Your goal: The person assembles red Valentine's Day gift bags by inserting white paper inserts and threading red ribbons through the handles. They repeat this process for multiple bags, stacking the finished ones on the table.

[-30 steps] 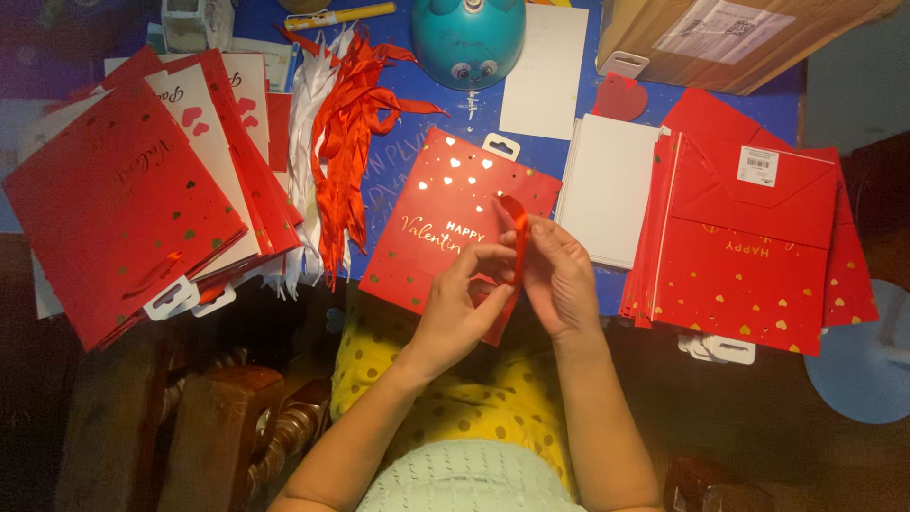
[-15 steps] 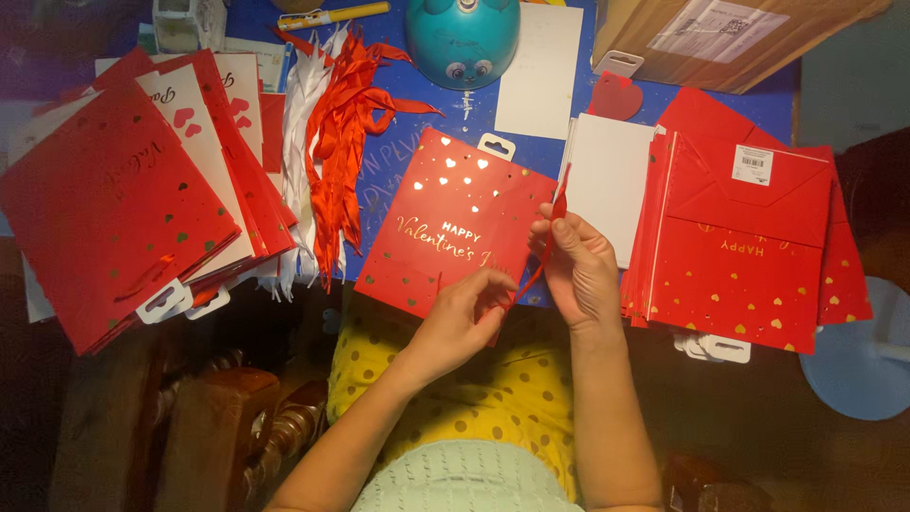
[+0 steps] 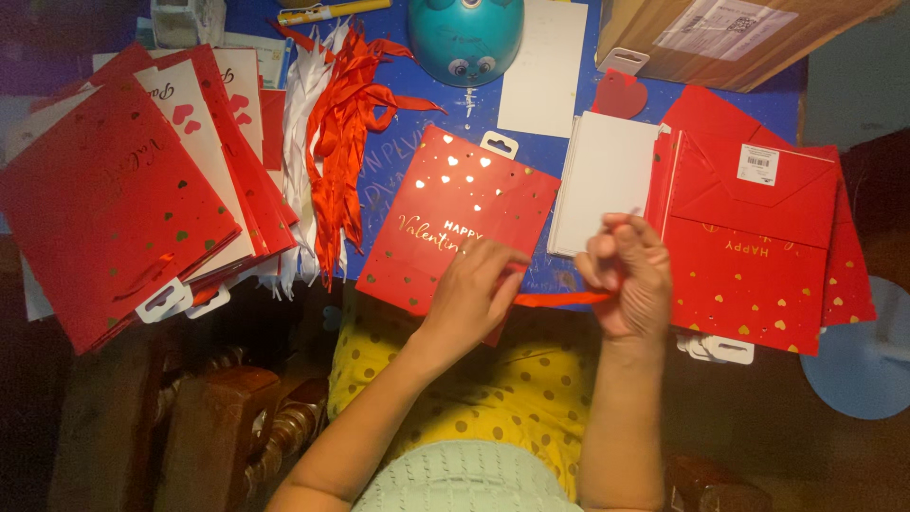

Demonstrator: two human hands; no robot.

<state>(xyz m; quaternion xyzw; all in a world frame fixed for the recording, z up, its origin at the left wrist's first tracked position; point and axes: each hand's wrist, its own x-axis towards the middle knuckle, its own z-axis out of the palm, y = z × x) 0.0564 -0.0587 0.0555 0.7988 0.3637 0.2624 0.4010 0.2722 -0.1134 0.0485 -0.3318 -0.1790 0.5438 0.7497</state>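
2 hands (image 3: 474, 289) (image 3: 630, 280) grip 1 red ribbon (image 3: 559, 299) over a flat gift bag (image 3: 455, 223) — bag stacks (image 3: 114, 199) (image 3: 758, 237) flank them.

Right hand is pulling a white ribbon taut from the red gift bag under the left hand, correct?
Not quite: the ribbon is red, not white, as the head view shows. The right hand does pull it taut from the red gift bag under the left hand.

Glossy red paper bag (image 3: 455, 213) with gold foil hearts; satiny ribbon (image 3: 559, 299)
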